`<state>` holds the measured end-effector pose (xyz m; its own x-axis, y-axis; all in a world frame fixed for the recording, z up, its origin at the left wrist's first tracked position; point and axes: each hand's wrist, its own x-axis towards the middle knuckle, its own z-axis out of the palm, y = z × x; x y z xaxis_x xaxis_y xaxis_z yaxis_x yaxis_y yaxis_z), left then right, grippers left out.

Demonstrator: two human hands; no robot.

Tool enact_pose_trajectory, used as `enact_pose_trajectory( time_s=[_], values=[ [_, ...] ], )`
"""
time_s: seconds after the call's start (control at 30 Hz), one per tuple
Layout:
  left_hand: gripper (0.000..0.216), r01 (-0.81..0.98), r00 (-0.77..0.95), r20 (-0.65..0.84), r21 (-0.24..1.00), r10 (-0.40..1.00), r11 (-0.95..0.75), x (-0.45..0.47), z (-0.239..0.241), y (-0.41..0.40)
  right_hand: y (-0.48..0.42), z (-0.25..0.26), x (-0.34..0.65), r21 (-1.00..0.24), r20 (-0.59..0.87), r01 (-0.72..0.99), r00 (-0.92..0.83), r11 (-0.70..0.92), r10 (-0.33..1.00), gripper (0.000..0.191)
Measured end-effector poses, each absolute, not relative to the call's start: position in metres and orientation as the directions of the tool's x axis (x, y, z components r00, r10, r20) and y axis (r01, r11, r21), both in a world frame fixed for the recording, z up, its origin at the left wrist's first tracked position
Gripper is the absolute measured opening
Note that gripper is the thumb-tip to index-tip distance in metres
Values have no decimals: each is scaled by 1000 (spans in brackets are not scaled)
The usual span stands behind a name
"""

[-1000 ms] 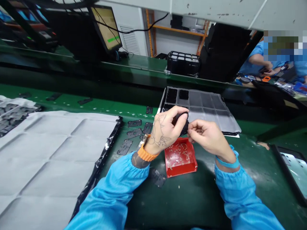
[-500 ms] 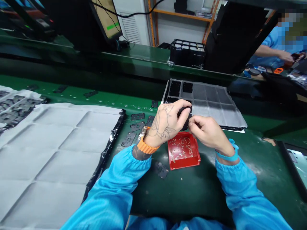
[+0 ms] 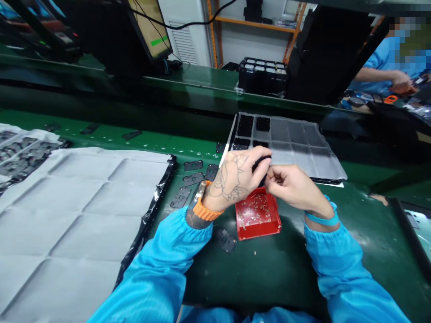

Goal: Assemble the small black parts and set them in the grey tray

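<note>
My left hand (image 3: 235, 179) is curled around a small black part (image 3: 261, 165), held just above a red tray (image 3: 257, 214) of tiny pale pieces. My right hand (image 3: 291, 186) meets it from the right with thumb and fingertips pinched at the part's edge; what they pinch is too small to make out. Behind the hands lies a grey compartment tray (image 3: 296, 143) with a few black parts in its left cells. Both sleeves are bright blue, with an orange band on the left wrist.
A large grey quilted sheet (image 3: 77, 211) covers the green bench on the left. Several flat black parts (image 3: 193, 177) lie between it and the red tray, one (image 3: 226, 240) by my left sleeve. A monitor (image 3: 150, 29) and a black crate (image 3: 262, 76) stand behind. Another person works at the far right.
The view shifted slightly. My hands stayed together over the red tray, with the right fingers drawing closer to the black part in my left hand.
</note>
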<state>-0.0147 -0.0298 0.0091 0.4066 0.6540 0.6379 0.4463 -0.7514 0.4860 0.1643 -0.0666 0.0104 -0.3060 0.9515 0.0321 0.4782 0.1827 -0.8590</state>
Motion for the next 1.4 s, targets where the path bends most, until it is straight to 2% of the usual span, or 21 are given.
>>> enact_pose_trajectory(
  time_s=[0.17, 0.37, 0.53, 0.63, 0.7, 0.77, 0.83, 0.97, 1.07, 1.13, 1.17, 1.23, 1.3, 1.4],
  values=[
    [28, 413, 468, 636, 455, 613, -788, -15, 8, -32, -61, 2, 165, -856, 33, 485, -300, 182, 953, 8],
    [30, 400, 501, 626, 445, 598, -801, -15, 9, -30, -60, 1, 159, -806, 183, 547, -131, 225, 974, 13],
    [38, 449, 471, 588, 482, 658, -752, -14, 6, -28, -61, 2, 160, -760, 232, 580, -178, 293, 956, 19],
    [39, 449, 480, 526, 540, 703, -711, -16, 8, -26, -60, 3, 167, -839, 149, 483, -238, 250, 960, 15],
    [36, 432, 500, 492, 572, 713, -698, -17, 9, -25, -59, 5, 170, -911, 119, 368, -193, 185, 974, 10],
    [33, 413, 532, 481, 571, 697, -709, -17, 10, -26, -58, 8, 172, -947, 131, 282, -103, 155, 986, 14],
    [31, 409, 567, 483, 537, 667, -738, -17, 9, -30, -57, 10, 172, -953, 145, 260, -58, 156, 988, 14],
    [34, 444, 634, 456, 446, 625, -777, -15, 8, -37, -57, 12, 178, -938, 120, 312, -118, 152, 986, 15],
    [39, 452, 715, 291, 500, 635, -738, -19, 5, -14, -56, 12, 191, -927, 88, 356, -103, 120, 991, 13],
    [40, 623, 634, 89, 531, 768, -575, -31, -3, 22, -54, 13, 202, -933, 104, 347, 5, 96, 995, 11],
    [39, 786, 478, -8, 450, 878, -424, -39, -9, 42, -54, 14, 208, -936, 121, 340, 67, 92, 990, 11],
    [37, 884, 346, -77, 360, 935, -297, -56, -26, 83, -56, 17, 217, -938, 162, 333, 180, 95, 970, 9],
    [37, 917, 312, -139, 305, 940, -259, -66, -48, 118, -61, 21, 224, -938, 192, 331, 256, 100, 947, 8],
    [39, 914, 367, -201, 260, 908, -311, -72, -80, 152, -68, 25, 230, -941, 222, 318, 320, 116, 921, 8]
  ],
)
